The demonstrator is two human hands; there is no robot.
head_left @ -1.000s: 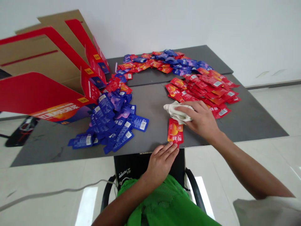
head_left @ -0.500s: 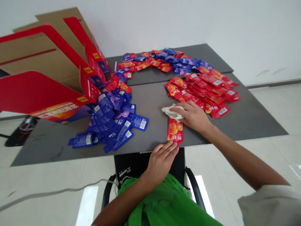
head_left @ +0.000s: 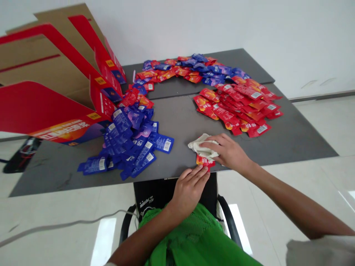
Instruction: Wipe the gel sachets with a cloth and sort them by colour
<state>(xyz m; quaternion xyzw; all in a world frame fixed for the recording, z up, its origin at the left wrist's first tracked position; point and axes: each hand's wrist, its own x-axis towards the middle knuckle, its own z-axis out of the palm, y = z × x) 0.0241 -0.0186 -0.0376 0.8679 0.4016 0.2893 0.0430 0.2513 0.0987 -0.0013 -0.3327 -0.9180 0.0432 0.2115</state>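
Observation:
A red and orange sachet lies flat at the table's front edge, its upper part covered by a white cloth. My right hand is closed on the cloth and presses it onto the sachet. The fingers of my left hand lie stretched out, tips on the sachet's near end at the edge. To the left is a heap of blue sachets. A pile of red sachets lies behind my right hand.
Two red cartons with open tops stand at the left of the grey table. Mixed red and blue sachets form an arc along the back. A chair is under me, and a cable crosses the floor.
My right hand has slid the cloth toward me along the sachet, now covering more of it. My left hand stays in place on the sachet's near end.

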